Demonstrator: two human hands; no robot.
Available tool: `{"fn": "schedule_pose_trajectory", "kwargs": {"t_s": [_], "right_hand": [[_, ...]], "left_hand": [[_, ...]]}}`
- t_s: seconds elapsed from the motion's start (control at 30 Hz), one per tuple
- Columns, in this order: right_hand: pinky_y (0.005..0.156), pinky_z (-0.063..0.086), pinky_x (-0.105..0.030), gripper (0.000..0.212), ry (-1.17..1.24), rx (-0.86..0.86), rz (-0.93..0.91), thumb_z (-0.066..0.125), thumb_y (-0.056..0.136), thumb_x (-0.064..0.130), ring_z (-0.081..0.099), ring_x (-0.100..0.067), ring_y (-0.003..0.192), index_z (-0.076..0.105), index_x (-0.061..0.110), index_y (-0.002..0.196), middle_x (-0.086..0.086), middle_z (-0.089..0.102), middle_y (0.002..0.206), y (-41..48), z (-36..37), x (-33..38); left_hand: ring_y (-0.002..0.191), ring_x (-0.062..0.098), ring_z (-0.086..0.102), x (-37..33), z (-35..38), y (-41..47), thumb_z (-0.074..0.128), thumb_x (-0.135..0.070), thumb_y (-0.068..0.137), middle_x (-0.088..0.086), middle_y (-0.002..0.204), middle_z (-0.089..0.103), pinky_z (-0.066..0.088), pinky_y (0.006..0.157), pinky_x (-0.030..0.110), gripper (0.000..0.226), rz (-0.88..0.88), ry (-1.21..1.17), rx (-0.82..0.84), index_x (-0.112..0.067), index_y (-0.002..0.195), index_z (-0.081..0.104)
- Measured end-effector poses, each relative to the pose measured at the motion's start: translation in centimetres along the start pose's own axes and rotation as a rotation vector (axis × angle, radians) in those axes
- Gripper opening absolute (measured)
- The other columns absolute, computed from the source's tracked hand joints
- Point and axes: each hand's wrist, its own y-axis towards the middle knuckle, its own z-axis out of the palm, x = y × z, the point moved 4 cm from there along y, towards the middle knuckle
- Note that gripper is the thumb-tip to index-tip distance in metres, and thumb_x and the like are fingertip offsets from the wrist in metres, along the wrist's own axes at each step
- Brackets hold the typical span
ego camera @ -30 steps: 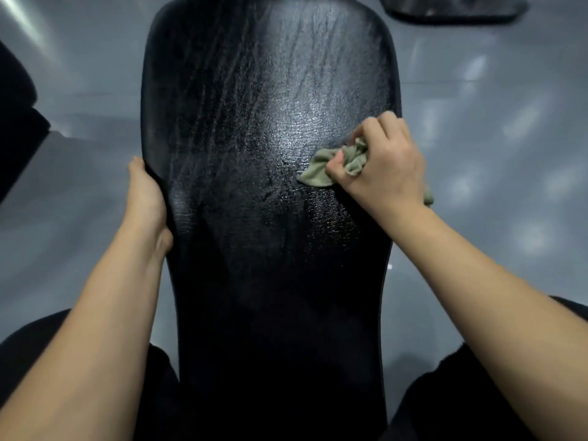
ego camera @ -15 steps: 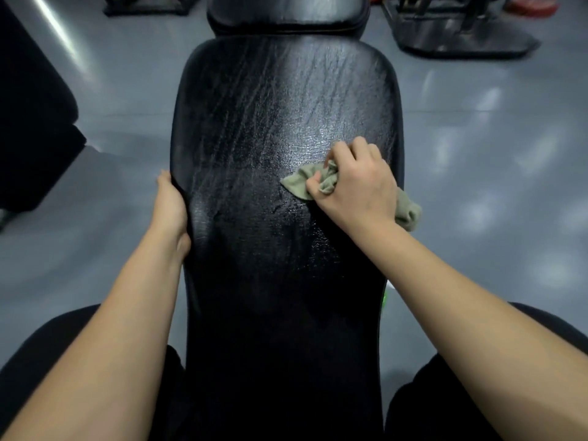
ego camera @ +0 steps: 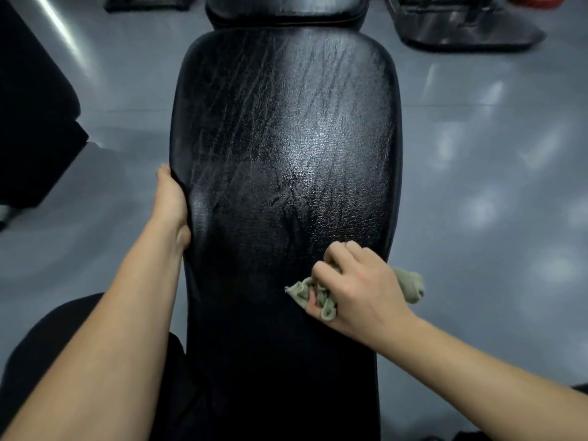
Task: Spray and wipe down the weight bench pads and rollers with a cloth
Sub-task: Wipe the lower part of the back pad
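Cloth (ego camera: 321, 297) on pad (ego camera: 283, 138), right edge.

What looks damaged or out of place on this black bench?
The bench pad looks worn: fine cracks and creases run lengthwise across its far half, with a wet-looking patch near the middle. The cloth, bunched in the right hand, hangs over the pad's right edge. Nothing else stands out.

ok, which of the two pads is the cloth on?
The long near pad: the right hand grips the green cloth against its right side. The short pad beyond it is untouched.
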Motion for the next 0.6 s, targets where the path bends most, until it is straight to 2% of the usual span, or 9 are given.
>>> {"fn": "schedule_pose_trajectory", "kwargs": {"t_s": [0.1,0.2,0.33,0.4,0.5,0.6], "right_hand": [[0.063,0.039,-0.039,0.036,-0.008,0.020,-0.006,0.066,0.085,0.048,0.046,-0.027,0.076,0.056,0.013,0.080,-0.006,0.051,0.086,0.4,0.2,0.1],[0.063,0.041,-0.041,0.033,0.002,0.009,-0.015,0.068,0.082,0.043,0.046,-0.027,0.076,0.056,0.012,0.081,-0.007,0.052,0.087,2.0,0.5,0.0],[0.065,0.044,-0.043,0.026,0.018,-0.035,0.009,0.070,0.083,0.034,0.048,-0.029,0.079,0.058,0.012,0.083,-0.009,0.052,0.089,5.4,1.4,-0.6],[0.065,0.042,-0.041,0.025,-0.011,-0.100,0.044,0.071,0.084,0.034,0.049,-0.029,0.080,0.059,0.011,0.083,-0.010,0.053,0.090,7.5,1.6,-1.2],[0.066,0.039,-0.040,0.028,-0.077,-0.219,0.155,0.072,0.085,0.037,0.050,-0.029,0.081,0.061,0.012,0.084,-0.012,0.054,0.089,11.1,1.4,-2.8],[0.067,0.039,-0.038,0.032,-0.094,-0.309,0.305,0.071,0.085,0.042,0.049,-0.028,0.083,0.061,0.012,0.084,-0.010,0.054,0.090,14.5,1.4,-4.4]], "left_hand": [[0.072,0.017,0.069,0.0,-0.2,0.1,0.021,-0.057,0.106,0.000,0.073,0.075,0.052,0.054,0.020,0.057,-0.021,0.006,0.008,-0.024,0.102,0.068],[0.073,0.016,0.068,0.1,-0.1,0.1,0.021,-0.057,0.107,0.001,0.080,0.075,0.051,0.053,0.020,0.057,-0.036,0.004,0.000,-0.024,0.105,0.068],[0.100,0.023,0.070,0.3,-0.5,0.5,0.026,-0.059,0.105,0.009,0.110,0.075,0.056,0.071,0.029,0.062,-0.043,-0.006,-0.030,-0.020,0.124,0.070],[0.107,0.026,0.069,0.4,-0.7,1.1,0.030,-0.060,0.103,0.010,0.117,0.074,0.058,0.082,0.033,0.060,-0.041,-0.006,-0.032,-0.021,0.126,0.070],[0.106,0.027,0.069,0.5,-0.8,1.6,0.034,-0.060,0.101,0.009,0.115,0.075,0.058,0.091,0.039,0.056,-0.057,-0.033,-0.028,-0.023,0.119,0.072],[0.090,0.022,0.070,0.6,-0.7,2.0,0.033,-0.055,0.102,0.003,0.094,0.076,0.058,0.080,0.033,0.049,-0.036,-0.065,-0.018,-0.025,0.102,0.072]]}}
